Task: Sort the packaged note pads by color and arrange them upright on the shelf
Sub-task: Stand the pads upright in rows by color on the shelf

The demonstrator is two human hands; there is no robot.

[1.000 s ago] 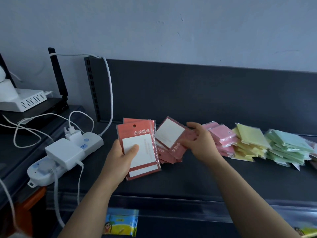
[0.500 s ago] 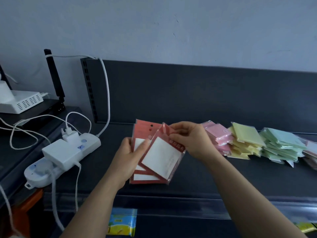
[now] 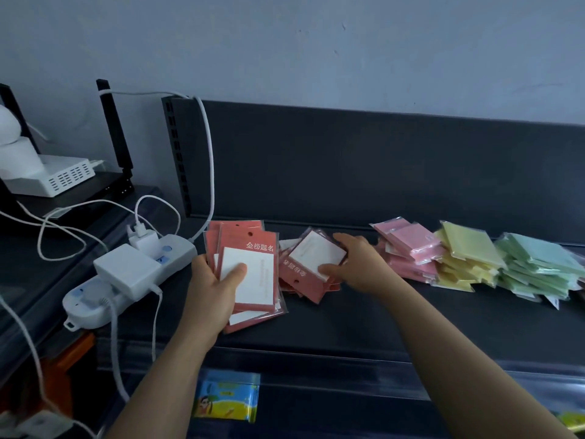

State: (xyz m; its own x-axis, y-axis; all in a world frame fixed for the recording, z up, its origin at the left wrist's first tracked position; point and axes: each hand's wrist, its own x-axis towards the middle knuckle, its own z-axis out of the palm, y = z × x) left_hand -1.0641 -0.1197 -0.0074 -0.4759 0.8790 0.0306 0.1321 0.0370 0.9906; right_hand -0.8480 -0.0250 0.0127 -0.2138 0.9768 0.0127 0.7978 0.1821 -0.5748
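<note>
Head view: left hand [image 3: 211,289] grips a stack of red pads [image 3: 250,274] over the shelf [image 3: 364,318], while right hand [image 3: 356,264] pinches another red pad [image 3: 311,261] off the loose pile.

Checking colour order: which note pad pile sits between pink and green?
The yellow plastic-wrapped pile, with the pink pile left and the green pile right.

We've got a plain grey-blue wall [image 3: 316,42] behind a dark shelf [image 3: 348,324] with a tall back panel [image 3: 348,160]. Left of it we see a black side table [image 3: 31,274] holding a white power strip [image 3: 177,253], cables [image 3: 207,153] and a white box [image 3: 60,180]. Light's pretty dim and bluish.
</note>
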